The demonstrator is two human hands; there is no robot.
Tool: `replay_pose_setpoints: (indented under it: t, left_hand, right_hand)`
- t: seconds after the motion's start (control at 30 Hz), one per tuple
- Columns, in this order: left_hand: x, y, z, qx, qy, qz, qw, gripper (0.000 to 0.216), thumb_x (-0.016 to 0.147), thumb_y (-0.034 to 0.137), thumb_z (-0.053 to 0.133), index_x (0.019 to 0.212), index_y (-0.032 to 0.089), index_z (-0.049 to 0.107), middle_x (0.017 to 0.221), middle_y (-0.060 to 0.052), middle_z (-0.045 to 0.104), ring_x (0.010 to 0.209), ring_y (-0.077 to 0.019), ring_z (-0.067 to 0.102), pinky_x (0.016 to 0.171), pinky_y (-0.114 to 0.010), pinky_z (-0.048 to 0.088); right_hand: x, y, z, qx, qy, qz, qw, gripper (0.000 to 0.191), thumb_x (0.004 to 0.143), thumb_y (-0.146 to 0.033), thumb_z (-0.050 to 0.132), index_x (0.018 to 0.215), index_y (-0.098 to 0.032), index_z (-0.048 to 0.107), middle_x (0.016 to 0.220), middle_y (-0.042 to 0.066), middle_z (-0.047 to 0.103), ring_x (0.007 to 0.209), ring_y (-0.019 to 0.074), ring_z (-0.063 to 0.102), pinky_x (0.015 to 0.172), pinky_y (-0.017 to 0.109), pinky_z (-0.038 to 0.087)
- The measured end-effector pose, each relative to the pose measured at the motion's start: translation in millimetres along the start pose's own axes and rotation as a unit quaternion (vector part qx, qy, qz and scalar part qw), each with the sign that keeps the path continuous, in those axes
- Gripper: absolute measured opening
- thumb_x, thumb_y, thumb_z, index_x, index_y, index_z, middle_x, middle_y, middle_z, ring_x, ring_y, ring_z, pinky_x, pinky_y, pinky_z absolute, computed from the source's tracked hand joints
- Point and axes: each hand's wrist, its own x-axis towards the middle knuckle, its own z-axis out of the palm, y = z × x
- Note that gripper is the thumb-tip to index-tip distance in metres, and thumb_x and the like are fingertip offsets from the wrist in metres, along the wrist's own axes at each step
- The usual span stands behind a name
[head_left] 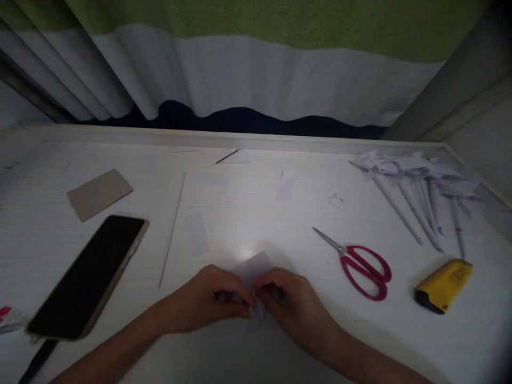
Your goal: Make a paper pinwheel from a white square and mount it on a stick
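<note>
Two bare hands meet at the near edge of a white table [256, 213], pinching a small piece of white paper [255, 266] between them. The left hand [212, 298] and the right hand [288, 301] both have their fingers curled in tight, fingertips touching at the paper's lower part; the sheet's upper corner fans out just beyond the knuckles, toward the far side of the table, while a narrow tail of it shows below the fingertips. How much of the paper is folded inside the grip cannot be told in the dim light.

Left of the hands a dark phone [90, 274] lies face up at a slant, with a piece of brown card [99, 193] beyond it. A thin white stick [173, 229] and a few paper strips [197, 233] lie between phone and hands. To the right rest red scissors [360, 264], blades shut and pointing left, and a yellow cutter [444, 285] near them. At the far right corner sits a heap of paper pinwheels [416, 186] on rolled stems. A striped curtain [256, 74] hangs behind the table.
</note>
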Motion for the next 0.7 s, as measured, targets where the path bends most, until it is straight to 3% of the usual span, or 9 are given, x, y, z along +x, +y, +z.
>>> replay_pose_setpoints:
  t: [0.7]
  left_hand:
    - [1.2,2.2,1.9,0.033,0.004,-0.003,0.999,0.013,0.078,0.030,0.058,0.084,0.021,0.065,0.071,0.003,0.066,0.058,-0.0076,0.055,0.056,-0.015,0.038]
  right_hand:
    - [-0.5,4.0,0.1,-0.034,-0.006,-0.031,0.999,0.016,0.072,-0.004,0.056,0.077,-0.017,0.063,0.070,0.001,0.062,0.065,0.0145,0.056,0.058,0.025,0.042]
